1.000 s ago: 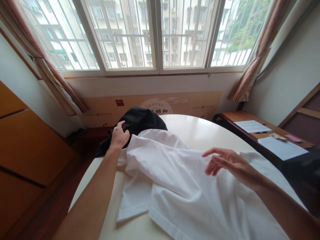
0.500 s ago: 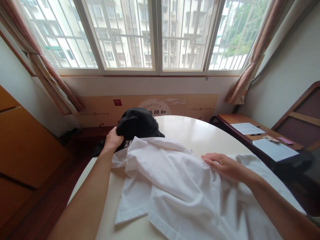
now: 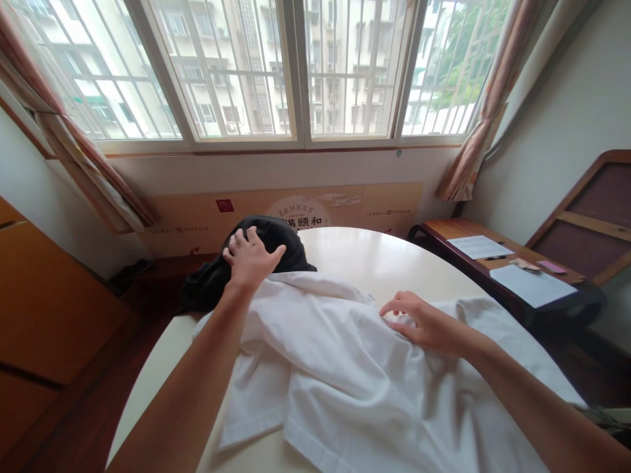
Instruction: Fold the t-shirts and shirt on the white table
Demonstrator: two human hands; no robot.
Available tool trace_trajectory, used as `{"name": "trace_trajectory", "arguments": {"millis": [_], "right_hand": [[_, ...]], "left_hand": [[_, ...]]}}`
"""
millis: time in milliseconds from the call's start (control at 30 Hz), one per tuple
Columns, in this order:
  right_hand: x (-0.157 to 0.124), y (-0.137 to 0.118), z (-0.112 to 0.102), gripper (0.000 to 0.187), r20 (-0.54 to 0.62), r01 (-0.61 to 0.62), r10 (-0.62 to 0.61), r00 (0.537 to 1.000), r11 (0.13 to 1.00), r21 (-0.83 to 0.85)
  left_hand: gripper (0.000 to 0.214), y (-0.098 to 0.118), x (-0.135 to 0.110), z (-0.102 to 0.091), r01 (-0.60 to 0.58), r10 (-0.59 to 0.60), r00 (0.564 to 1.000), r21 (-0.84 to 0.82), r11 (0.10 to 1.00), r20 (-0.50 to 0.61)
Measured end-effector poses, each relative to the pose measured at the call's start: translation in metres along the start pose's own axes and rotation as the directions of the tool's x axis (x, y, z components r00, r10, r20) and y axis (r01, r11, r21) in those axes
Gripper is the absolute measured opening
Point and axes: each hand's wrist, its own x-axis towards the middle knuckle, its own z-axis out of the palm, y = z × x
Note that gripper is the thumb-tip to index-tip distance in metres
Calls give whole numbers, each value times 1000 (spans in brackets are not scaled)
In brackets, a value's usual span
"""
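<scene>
A white cotton shirt (image 3: 355, 394) lies loosely rumpled.

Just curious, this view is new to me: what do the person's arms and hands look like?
The left hand and right hand are bare, with slender fingers and no gloves or rings. The left forearm and right forearm show no sleeves or watch.

The left hand (image 3: 251, 259) lies spread over a bunched black garment (image 3: 288, 253) at the far edge of a round cream table (image 3: 384, 259), while the right hand (image 3: 426, 323) curls its fingertips against a rumpled white cotton shirt (image 3: 345, 394) spread across the near side (one sleeve or flap hangs toward the table's left edge). Off to the right, sheets of paper (image 3: 530, 286) lie on a wooden desk (image 3: 444, 230) beneath a barred window (image 3: 236, 72).
</scene>
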Motion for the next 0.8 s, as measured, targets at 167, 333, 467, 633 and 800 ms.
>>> {"name": "trace_trajectory", "arguments": {"millis": [167,333,467,633,800], "right_hand": [[-4,-19,-4,20,108,88,-86,990,996,-18],[-4,-28,-5,19,160,127,-134,978,990,57],[-2,-24,-6,16,168,51,-76,983,987,151],[-3,-21,-5,12,168,12,-47,985,978,207],[-1,-16,-2,16,147,-25,-7,989,976,217]], "left_hand": [[157,40,-2,47,88,-110,976,124,988,189],[125,41,-6,64,25,-85,976,287,958,199],[90,19,-2,58,-179,106,965,306,935,241],[84,-13,6,46,-408,319,889,249,879,329],[86,-35,5,32,-455,399,842,79,887,364]]}}
